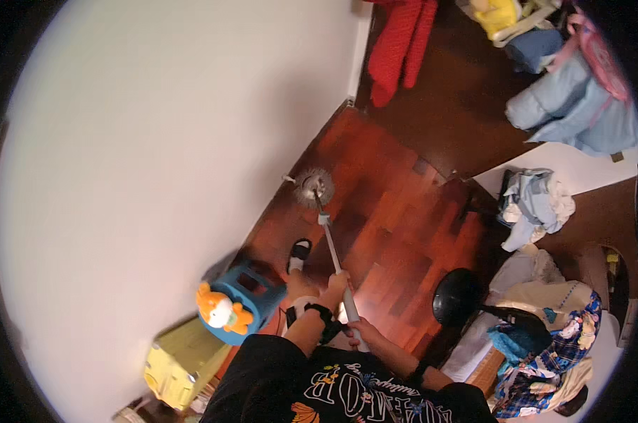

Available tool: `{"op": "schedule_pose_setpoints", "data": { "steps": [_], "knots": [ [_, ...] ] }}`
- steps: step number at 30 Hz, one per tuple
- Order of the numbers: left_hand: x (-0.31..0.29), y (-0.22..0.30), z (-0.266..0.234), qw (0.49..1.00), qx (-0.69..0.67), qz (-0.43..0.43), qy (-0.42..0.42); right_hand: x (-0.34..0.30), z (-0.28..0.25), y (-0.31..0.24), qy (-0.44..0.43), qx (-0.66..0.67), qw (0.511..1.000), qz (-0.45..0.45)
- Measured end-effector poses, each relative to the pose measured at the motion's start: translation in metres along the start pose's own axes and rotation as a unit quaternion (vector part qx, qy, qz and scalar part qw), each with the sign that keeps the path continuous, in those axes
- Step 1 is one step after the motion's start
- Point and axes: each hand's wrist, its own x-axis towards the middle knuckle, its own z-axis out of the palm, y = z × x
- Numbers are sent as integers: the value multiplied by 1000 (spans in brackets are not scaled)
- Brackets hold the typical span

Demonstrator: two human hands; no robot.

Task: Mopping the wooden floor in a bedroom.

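Fingers of the left hand (338,283) and the right hand (362,330) are grasping the mop (332,247), its head (313,187) beside the wall (164,155). What the yellow box (169,369) contains, I cannot tell.

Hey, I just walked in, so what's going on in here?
A person grips a long-handled tool with both hands, the left hand farther along the pole and the right hand nearer the body. The tool's round, fringed head is at the reddish wooden floor, close to the foot of the white wall. To the person's left, an orange plush toy lies on a blue stool.
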Motion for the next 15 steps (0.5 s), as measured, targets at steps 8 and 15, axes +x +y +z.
{"op": "schedule_pose_setpoints", "data": {
  "steps": [8, 15],
  "knots": [
    [25, 105, -14, 990, 75, -118, 31, 57, 75, -39, 57, 5, 995, -77],
    [4, 114, -17, 989, 137, -61, -8, 58, 54, -29, 4, -19, 999, -44]
  ]
}}
